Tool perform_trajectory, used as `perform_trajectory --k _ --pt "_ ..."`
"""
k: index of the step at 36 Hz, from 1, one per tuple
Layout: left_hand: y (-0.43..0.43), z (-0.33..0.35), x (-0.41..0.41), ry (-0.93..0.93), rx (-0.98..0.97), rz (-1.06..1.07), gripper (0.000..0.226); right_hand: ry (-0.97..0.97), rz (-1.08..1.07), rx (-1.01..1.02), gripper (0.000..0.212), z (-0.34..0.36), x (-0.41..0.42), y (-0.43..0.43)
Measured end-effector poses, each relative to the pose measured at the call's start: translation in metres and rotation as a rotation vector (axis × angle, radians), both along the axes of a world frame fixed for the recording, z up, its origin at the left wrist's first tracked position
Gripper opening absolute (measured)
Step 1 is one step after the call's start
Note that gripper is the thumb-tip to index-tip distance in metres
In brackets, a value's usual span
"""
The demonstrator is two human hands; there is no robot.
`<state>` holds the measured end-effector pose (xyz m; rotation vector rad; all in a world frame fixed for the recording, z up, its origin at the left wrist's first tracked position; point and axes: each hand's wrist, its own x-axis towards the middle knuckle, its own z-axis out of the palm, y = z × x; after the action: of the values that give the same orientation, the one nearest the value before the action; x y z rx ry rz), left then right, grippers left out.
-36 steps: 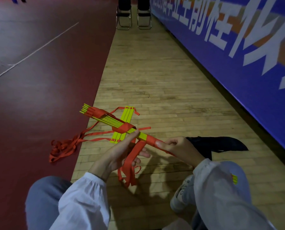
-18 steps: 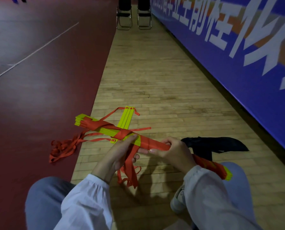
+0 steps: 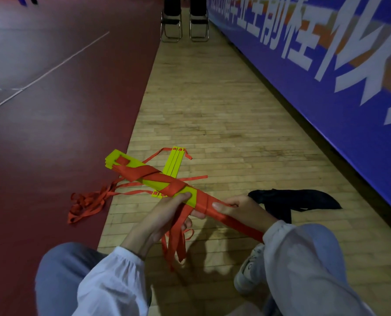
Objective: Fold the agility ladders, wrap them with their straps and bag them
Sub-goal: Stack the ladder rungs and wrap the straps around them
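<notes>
Between both hands, left hand (image 3: 165, 215) and right hand (image 3: 240, 209), lies the ladder bundle (image 3: 158, 179).

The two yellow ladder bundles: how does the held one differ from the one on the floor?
The held bundle is off the floor, gripped by the left hand and right hand; the floor bundle lies untouched on the wood. The held one is wound with red strap; the floor one's straps trail loose. Both are stacked yellow rungs.
</notes>
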<state>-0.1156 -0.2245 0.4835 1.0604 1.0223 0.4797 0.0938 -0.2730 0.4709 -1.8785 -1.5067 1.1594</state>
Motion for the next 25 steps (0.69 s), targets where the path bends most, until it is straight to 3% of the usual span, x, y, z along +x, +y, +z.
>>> perform_trajectory --k 11,16,25 --pt "0.004 -0.003 0.004 -0.126 -0.322 0.036 0.07 -0.287 -0.142 0.112 0.036 0.001 -0.003 -0.001" --pt "0.003 0.002 0.006 -0.107 -0.324 0.034 0.062 -0.329 -0.185 0.155 0.038 0.002 -0.005 -0.004" --pt "0.006 0.001 0.009 -0.085 -0.351 0.107 0.067 -0.41 -0.26 0.285 0.037 -0.002 -0.015 -0.008"
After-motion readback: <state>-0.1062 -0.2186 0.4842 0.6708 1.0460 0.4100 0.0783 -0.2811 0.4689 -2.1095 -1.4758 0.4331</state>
